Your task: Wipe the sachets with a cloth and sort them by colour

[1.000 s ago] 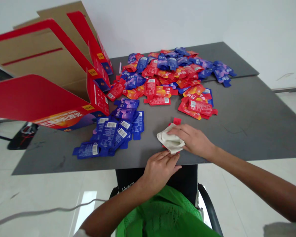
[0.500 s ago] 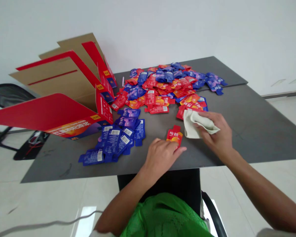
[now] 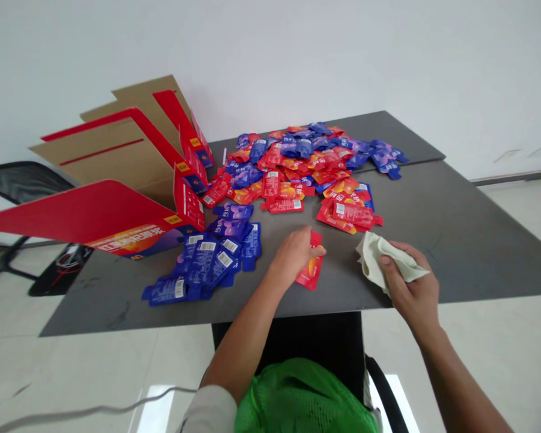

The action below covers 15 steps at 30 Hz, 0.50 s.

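**A:** What's closest to the camera?

**B:** A green mesh garment (image 3: 305,397) at the bottom of the view, with a pale sleeve (image 3: 211,410) beside it. Past that, both arms reach out over the near edge of the table (image 3: 460,240).

**A:** And the hands?

**B:** The left hand (image 3: 295,254) is curled over the top of a red packet (image 3: 310,274) lying on the table. I can't tell whether it's pinching the packet or only pressing on it. The right hand (image 3: 410,281) is closed around a crumpled cream cloth (image 3: 384,261), with the thumb on top. The cloth sits off the table surface's near edge, just to the right of the red packet, and the two hands are apart.

**A:** What's beyond them?

**B:** To the left lies a loose group of blue packets (image 3: 202,266), most of them showing white barcodes. Farther back is a big heap of mixed red and blue packets (image 3: 306,168).

**A:** Anything else?

**B:** An open cardboard box (image 3: 117,159) with red flaps leans at the table's left side. Behind it all is a white wall (image 3: 270,54).
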Tool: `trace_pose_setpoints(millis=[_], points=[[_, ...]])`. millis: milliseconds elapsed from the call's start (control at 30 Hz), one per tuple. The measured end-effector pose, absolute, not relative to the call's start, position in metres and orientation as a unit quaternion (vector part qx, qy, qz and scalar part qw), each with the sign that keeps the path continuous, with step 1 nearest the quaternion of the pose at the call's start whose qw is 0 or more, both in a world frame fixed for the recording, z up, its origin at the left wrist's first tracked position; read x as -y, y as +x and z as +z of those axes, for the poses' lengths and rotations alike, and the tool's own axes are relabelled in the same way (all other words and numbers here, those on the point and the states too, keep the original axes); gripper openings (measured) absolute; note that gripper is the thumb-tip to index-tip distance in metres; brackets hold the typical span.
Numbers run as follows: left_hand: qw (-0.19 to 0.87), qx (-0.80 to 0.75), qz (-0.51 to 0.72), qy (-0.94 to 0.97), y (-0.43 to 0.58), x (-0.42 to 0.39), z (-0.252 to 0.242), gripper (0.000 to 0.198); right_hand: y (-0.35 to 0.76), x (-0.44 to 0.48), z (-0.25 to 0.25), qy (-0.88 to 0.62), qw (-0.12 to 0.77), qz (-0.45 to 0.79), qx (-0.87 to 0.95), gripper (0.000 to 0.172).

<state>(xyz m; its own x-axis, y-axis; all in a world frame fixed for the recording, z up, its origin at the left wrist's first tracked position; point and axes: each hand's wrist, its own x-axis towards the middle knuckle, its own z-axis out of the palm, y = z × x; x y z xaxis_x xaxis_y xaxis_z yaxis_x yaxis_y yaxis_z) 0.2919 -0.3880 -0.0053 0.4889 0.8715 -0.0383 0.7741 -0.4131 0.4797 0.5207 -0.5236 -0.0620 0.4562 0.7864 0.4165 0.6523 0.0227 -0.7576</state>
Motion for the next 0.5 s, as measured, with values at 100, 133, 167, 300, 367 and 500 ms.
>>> trace_pose_setpoints(millis=[100, 133, 167, 300, 367, 500], points=[[0.244, -0.464, 0.14, 0.84, 0.286, 0.382, 0.005, 0.031, 0.52, 0.523, -0.062, -0.718, 0.493, 0.071, 0.485, 0.046], [0.246, -0.45, 0.177, 0.84, 0.282, 0.383, 0.009, 0.029, 0.52, 0.523, -0.062, -0.719, 0.494, 0.072, 0.484, 0.046], [0.247, -0.427, 0.226, 0.84, 0.278, 0.386, 0.015, 0.028, 0.52, 0.523, -0.062, -0.717, 0.495, 0.072, 0.485, 0.046], [0.215, -0.302, 0.345, 0.863, 0.254, 0.412, 0.032, 0.013, 0.518, 0.523, -0.061, -0.706, 0.505, 0.063, 0.491, 0.046], [0.178, -0.27, 0.283, 0.903, 0.241, 0.427, 0.033, 0.006, 0.517, 0.523, -0.061, -0.71, 0.509, 0.068, 0.482, 0.047], [0.141, -0.238, 0.118, 0.954, 0.221, 0.455, 0.022, 0.018, 0.515, 0.523, -0.059, -0.72, 0.506, 0.082, 0.468, 0.048]])
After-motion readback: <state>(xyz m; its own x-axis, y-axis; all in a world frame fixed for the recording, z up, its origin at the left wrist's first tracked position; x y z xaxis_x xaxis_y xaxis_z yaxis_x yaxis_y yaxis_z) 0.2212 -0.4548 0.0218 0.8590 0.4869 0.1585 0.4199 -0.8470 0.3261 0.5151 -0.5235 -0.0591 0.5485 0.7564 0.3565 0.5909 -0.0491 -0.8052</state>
